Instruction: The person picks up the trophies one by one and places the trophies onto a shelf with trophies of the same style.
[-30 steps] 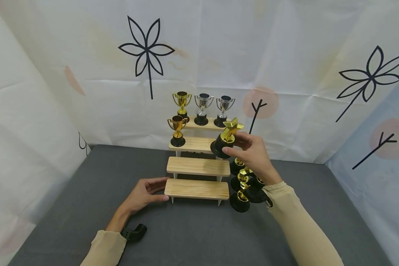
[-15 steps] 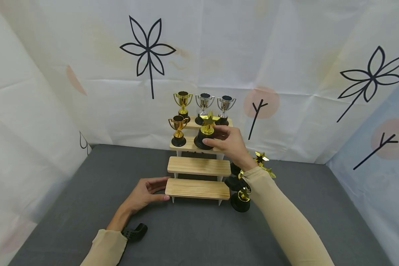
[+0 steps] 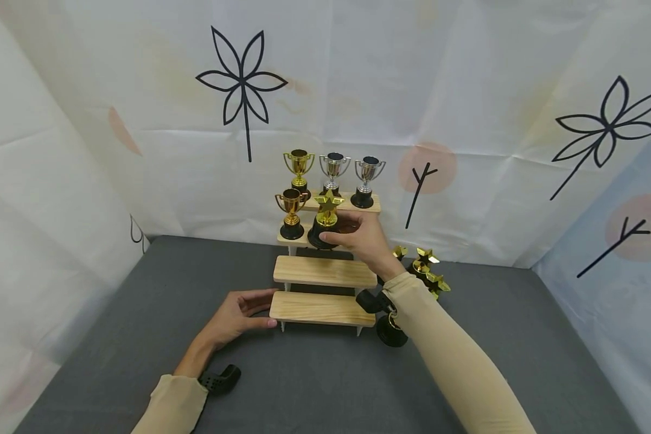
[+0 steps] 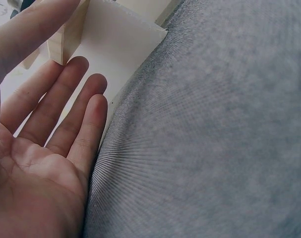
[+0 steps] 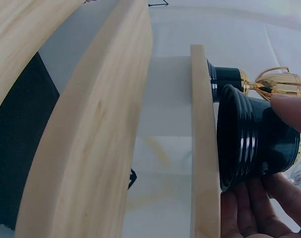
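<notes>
My right hand (image 3: 364, 238) pinches the black base of a gold star trophy (image 3: 326, 218) at the second-highest tier of the wooden step stand (image 3: 322, 271). In the right wrist view the base (image 5: 262, 134) is slightly tilted, close against that step; full contact is unclear. A bronze-gold cup trophy (image 3: 291, 205) stands left of it on the same step. On the top step are a gold cup (image 3: 299, 163) and two silver cups (image 3: 369, 172). My left hand (image 3: 235, 319), fingers (image 4: 81, 144) extended, touches the left end of the lowest step.
Several star trophies (image 3: 425, 259) stand on the grey table (image 3: 314, 386) right of the stand, partly hidden by my right forearm. One black base (image 3: 392, 334) sits nearest the front. A white printed cloth (image 3: 466, 60) hangs behind.
My right hand has carried the star trophy left from the stand's right side, over the second-highest step, then slightly down beside the bronze-gold cup. My left hand has stayed put.
</notes>
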`<state>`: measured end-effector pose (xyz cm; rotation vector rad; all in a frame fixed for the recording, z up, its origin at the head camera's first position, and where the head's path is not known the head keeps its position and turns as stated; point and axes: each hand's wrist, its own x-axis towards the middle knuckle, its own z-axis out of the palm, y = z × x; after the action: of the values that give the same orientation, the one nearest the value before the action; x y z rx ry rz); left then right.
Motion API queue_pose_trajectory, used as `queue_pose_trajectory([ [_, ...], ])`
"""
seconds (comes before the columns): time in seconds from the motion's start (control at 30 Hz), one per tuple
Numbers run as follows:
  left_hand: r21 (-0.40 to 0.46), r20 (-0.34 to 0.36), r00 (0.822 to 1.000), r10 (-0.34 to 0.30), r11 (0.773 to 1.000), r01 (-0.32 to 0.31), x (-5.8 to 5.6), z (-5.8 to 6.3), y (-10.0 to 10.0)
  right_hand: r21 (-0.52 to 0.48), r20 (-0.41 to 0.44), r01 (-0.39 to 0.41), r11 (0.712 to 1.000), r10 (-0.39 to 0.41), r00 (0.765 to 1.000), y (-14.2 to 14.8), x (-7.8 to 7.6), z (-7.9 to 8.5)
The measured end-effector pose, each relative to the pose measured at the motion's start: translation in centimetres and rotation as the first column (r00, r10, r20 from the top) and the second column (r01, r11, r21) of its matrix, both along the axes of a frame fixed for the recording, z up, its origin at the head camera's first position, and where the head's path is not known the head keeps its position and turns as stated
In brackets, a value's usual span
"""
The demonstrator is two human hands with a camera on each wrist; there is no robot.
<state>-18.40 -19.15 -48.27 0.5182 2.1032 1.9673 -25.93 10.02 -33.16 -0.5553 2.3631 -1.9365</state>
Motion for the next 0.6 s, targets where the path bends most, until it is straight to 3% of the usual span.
queue_pose_trajectory([
  [0.6, 0.004, 0.01, 1.0, 0.005, 1.0, -0.005, 0.03, -0.03, 0.01, 0.088, -0.03, 0.116, 0.989, -0.114, 0.993, -0.92, 0.11, -0.56],
])
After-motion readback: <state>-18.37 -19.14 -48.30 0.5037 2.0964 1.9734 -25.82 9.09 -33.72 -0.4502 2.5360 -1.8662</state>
